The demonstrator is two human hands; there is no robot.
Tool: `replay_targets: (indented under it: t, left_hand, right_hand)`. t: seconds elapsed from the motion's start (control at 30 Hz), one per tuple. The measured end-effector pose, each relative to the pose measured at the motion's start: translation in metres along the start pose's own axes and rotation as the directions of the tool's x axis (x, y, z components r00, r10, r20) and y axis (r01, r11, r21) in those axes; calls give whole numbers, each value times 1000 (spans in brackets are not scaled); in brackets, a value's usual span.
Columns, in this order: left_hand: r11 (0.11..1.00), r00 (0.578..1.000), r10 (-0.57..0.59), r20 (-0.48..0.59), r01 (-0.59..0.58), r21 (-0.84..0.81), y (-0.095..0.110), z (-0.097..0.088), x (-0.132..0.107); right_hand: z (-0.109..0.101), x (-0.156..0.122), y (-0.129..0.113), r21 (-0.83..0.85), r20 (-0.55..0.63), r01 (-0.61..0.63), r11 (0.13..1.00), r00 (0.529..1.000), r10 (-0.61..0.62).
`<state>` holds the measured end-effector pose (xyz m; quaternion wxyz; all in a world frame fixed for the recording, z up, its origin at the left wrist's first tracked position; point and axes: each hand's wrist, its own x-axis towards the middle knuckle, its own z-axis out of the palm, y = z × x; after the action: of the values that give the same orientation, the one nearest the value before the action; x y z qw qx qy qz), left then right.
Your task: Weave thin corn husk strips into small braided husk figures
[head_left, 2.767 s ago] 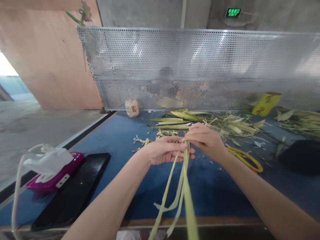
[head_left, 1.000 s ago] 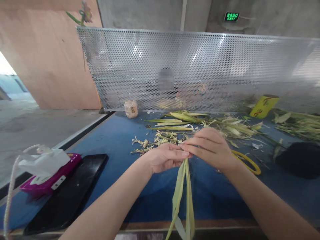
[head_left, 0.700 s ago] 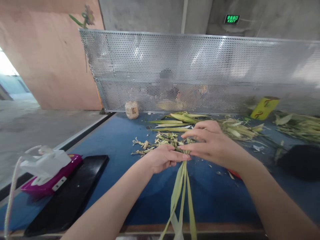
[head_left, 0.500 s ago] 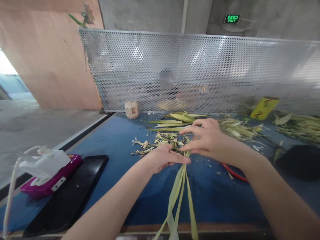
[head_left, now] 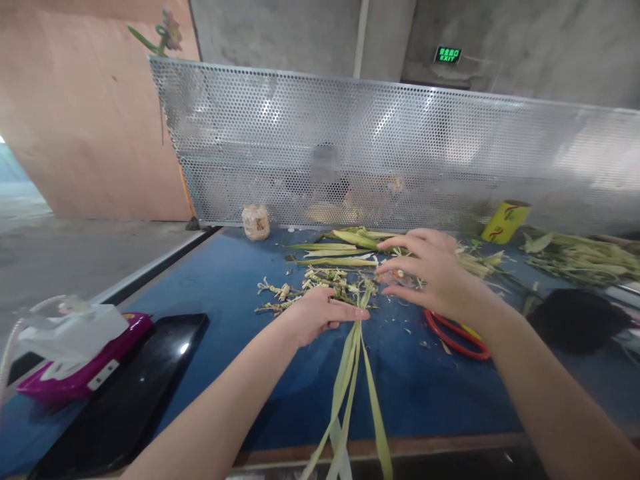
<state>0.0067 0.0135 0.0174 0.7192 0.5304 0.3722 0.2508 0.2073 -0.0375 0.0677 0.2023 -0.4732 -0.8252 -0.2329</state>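
Note:
My left hand point(head_left: 320, 316) pinches the top of a bundle of long pale green leaf strips point(head_left: 350, 373). The strips trail back over the near edge of the blue table point(head_left: 225, 280). Just right of the bundle's top, my right hand point(head_left: 433, 273) hovers with its fingers spread and nothing in them. A heap of small leaf scraps point(head_left: 310, 287) lies just beyond my left hand. More green leaves point(head_left: 350, 241) lie further back on the table.
Red-handled scissors point(head_left: 453, 333) lie under my right wrist. A purple device point(head_left: 80, 367) sits on a black tablet point(head_left: 130, 393) at the near left. A yellow can point(head_left: 505, 221), a small jar point(head_left: 256, 222) and a perforated metal screen point(head_left: 400, 147) stand at the back. A black object point(head_left: 575, 320) lies at the right.
My right hand has let go of the strips, opened and moved right and back. My left hand keeps its pinch on the bundle, and the strips now fan out looser.

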Motion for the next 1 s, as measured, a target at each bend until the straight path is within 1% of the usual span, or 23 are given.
replay_targets:
  t: [0.13, 0.23, 0.37, 0.47, 0.63, 0.73, 0.87, 0.93, 1.0]
  left_hand:
    - [1000, 1000, 10, -4, -10, 19, -2, -1, 2]
    - [1000, 1000, 14, -8, -13, 24, -2, -1, 0]
    - [1000, 1000, 15, -4, -15, 25, -3, 0, -1]
    - [1000, 1000, 19, 0, -19, 15, -3, 0, 0]
    - [1000, 1000, -2, -2, 2, -18, -2, 2, -1]
    - [999, 999, -28, 16, 29, -40, -2, 6, -5]
    - [997, 994, -72, 86, 74, -23, -3, 10, -9]
    - [997, 998, -46, 49, 49, -65, -2, 10, -10]
    - [994, 999, 4, -46, -9, -109, 2, 9, -11]
  right_hand:
    - [2, -2, -10, -65, -27, 54, 996, 998, -56]
    - [4, -2, -14, -80, -44, 63, 995, 997, -67]
    - [7, -1, -14, -65, -31, 10, 998, 999, -12]
    - [8, -1, -12, -17, -19, -11, 1000, 1000, 10]
    - [8, 0, -15, 48, -66, -50, 998, 996, 54]
    - [10, 2, -20, 17, -87, -80, 997, 993, 81]
    - [15, 3, -18, -61, -159, -162, 985, 976, 151]
    - [18, 5, -8, -83, -194, -211, 974, 962, 192]
    - [21, 7, 6, -108, -225, -296, 949, 937, 266]
